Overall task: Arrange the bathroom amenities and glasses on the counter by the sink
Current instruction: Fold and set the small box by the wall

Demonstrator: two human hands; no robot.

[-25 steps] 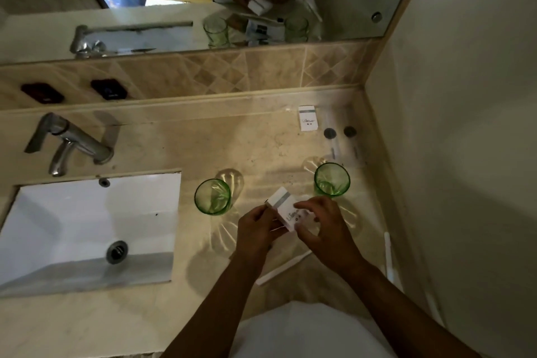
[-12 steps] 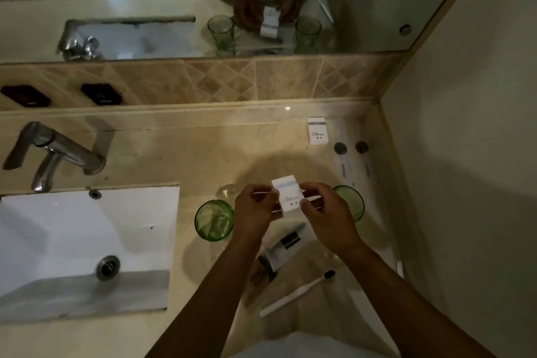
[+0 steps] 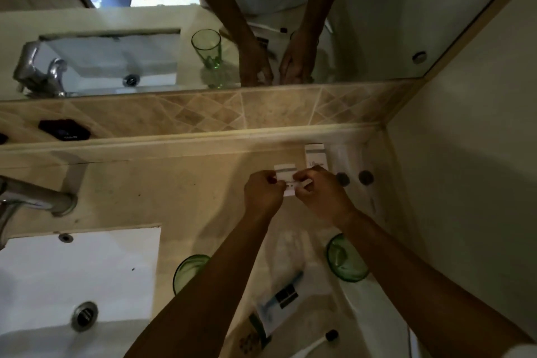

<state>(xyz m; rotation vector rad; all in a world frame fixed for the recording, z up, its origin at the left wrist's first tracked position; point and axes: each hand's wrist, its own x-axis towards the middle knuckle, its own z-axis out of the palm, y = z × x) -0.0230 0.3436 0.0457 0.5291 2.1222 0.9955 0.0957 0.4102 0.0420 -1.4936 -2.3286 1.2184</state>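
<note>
Head view: left hand [image 3: 263,196] and right hand [image 3: 321,196] both pinch a small white box [image 3: 286,176] over the table [image 3: 174,183]; a second box [image 3: 316,155] lies just beside at 1 o'clock. Forearms partly hide two green glasses [image 3: 345,259]. Print illegible.

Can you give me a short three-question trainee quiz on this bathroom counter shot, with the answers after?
1. True or false: both hands hold the small white box.
2. How many green glasses stand on the counter itself, not counting the mirror?
3. Which is nearer the back ledge: the second white box or the toothbrush?

Key:
1. True: left hand and right hand both pinch it.
2. Two: left green glass and right green glass.
3. The second white box.
</note>
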